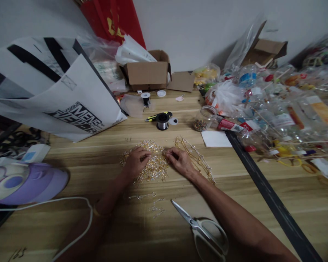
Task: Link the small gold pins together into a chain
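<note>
1. Head view: centre stage, a loose pile of thin, shiny gold- and silver-coloured pieces [155, 169] lies on the light wood-grained table [114, 236], apparently placed there so both hands reach it easily.
2. The left hand [136, 162] is over the pile's left side, fingers curled, thumb close to the index finger; whether anything is pinched there, one cannot tell.
3. Across from it, the right hand [182, 160] meets the pile's right edge, fingertips gathered nearly together; any piece between them is too small to make out.
4. Both forearms slant inward, wrists low, backs of the hands up: a pose that seems to suit fine fingerwork.
5. Long gold and silver-coloured chains [199, 160] lie just beyond the right hand, perhaps kept apart from the tangle.
6. Nearer the body, pale-handled metal scissors [192, 222] lie slightly open, within easy reach.
</note>
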Available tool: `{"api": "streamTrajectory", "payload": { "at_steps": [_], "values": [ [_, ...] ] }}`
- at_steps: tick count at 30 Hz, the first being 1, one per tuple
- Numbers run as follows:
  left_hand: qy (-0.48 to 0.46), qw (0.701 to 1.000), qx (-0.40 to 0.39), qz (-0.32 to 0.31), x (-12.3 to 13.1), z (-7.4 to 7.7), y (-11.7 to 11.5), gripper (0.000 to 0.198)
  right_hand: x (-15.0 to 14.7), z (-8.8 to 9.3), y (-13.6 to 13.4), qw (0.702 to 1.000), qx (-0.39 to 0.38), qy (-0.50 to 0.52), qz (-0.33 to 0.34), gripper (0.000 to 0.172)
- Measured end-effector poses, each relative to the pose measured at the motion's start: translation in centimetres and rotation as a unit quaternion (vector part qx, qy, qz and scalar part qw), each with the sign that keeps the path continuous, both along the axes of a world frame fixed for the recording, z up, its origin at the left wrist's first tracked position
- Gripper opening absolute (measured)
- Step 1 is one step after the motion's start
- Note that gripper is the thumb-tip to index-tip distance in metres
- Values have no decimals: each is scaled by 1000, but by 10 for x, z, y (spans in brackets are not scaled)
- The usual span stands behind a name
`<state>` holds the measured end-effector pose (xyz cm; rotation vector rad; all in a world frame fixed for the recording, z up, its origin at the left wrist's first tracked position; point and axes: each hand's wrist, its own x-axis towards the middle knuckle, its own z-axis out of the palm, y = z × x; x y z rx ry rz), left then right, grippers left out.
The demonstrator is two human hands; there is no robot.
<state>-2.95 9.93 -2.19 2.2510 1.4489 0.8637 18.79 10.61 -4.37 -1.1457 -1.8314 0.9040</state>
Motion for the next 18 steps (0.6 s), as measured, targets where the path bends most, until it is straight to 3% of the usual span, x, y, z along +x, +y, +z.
{"api": "streamTrajectory", "payload": {
  "at_steps": [4,11,18],
  "values": [
    [17,1000,7,-16,6,-5,-1,22,0,1,0,1000,-2,4,3,15],
    [89,993,13,-70,14,-6,-5,10,-1,-1,0,1000,0,17,6,14],
    [45,997,3,-63,10,-2,-5,10,-1,0,0,1000,0,4,5,17]
  ]
}}
